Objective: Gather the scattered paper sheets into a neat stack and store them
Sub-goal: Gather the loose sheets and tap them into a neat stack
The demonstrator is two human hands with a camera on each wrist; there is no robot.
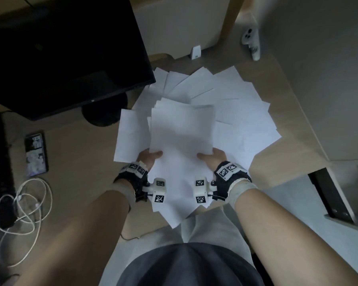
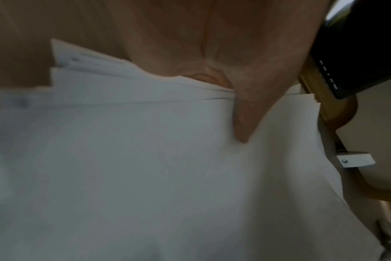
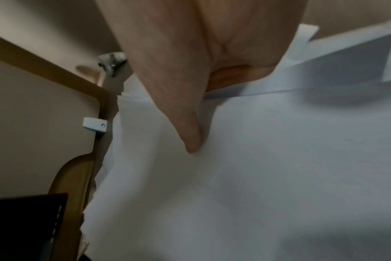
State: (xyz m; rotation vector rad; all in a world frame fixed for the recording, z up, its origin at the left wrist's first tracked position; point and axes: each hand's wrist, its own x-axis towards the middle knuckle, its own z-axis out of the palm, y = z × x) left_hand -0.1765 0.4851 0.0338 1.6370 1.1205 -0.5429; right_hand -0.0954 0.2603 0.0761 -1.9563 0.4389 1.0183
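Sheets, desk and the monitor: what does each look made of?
Sheets: thin white matte paper; they bow and fan where the left hand and right hand pinch them. Desk: pale wood-look top with faint grain, probably laminate. Monitor: dark housing and screen, likely plastic; its finish is hard to judge in the dim light.

Plain white paper sheets [image 1: 232,104] are seen on a light wood-grain desk [image 1: 277,79], beside a black monitor [image 1: 66,54].
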